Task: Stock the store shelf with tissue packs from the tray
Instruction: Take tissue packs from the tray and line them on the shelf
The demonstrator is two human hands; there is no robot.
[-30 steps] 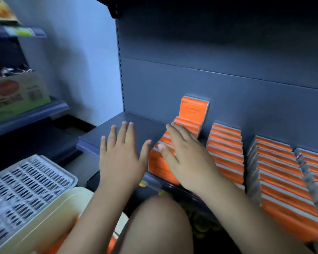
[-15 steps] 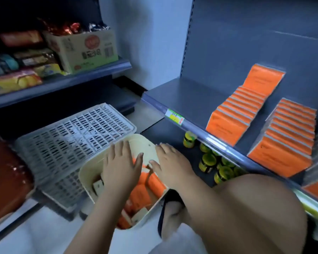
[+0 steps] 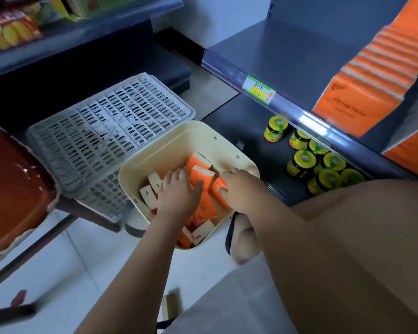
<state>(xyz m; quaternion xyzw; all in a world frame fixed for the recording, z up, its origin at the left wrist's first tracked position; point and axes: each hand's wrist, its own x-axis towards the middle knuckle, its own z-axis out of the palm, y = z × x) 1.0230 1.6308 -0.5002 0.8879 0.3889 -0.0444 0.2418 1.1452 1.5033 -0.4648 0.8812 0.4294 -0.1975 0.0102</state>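
Both hands, up at the shelf's orange rows a second ago, have dropped into the tray and are now reaching deeper than half a second back. The left hand [image 3: 179, 192] is lying with fingers spread and thumb out across the loose orange tissue packs [image 3: 204, 208], gripping none of them. The right hand [image 3: 238, 186] is resting on a pack at the tray's right side, thumb lying on its orange face; whether it is gripping the pack cannot be told. The packs are lying jumbled inside the cream tray [image 3: 176, 145], which is sitting on the pale floor [image 3: 58, 273]. Just left of the tray, a white slatted crate [image 3: 101, 131] is standing against it. To the right, yellow-lidded jars [image 3: 301, 162] are crowding the lower shelf [image 3: 249, 126]. Above them, the grey shelf [image 3: 299, 51] is carrying a price tag [image 3: 258, 89] on its near edge and stocked rows of packs [image 3: 372, 75] leaning at the far right.
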